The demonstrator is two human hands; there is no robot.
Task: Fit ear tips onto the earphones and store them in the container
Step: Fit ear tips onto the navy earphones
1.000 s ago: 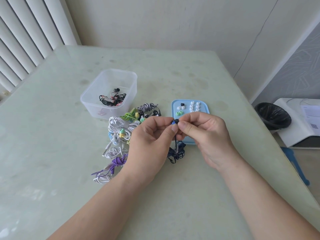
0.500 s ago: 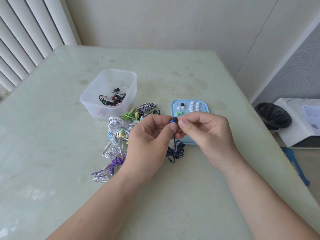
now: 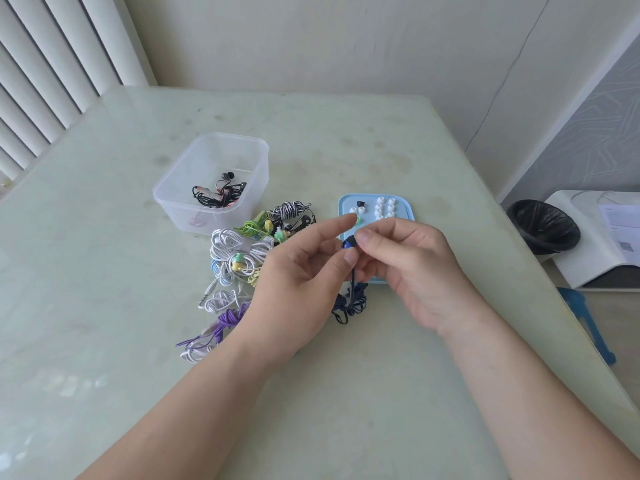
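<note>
Above the front of the light blue tray [image 3: 404,206], my left hand [image 3: 301,282] holds a dark blue earphone [image 3: 346,244] with its thumb, and its index finger is stretched out. My right hand [image 3: 412,265] pinches the black ear tip [image 3: 353,241] at the earphone's end. The earphone's coiled blue cable [image 3: 349,303] hangs down onto the table. On the tray lie several white ear tips [image 3: 384,206], a black one [image 3: 360,203] and a green one. The clear plastic container [image 3: 235,137] at the back left holds black-and-red earphones [image 3: 218,195].
A pile of bundled earphones [image 3: 242,254] in white, green, striped and purple lies between the container and my left hand. Off the table's right edge stand a black-lined bin [image 3: 543,230] and a white device [image 3: 595,244]. Blinds hang at the left.
My left index finger has lifted off the earphone and straightened. Both hands stay in the same place, with the black tip still pinched against the earphone.
</note>
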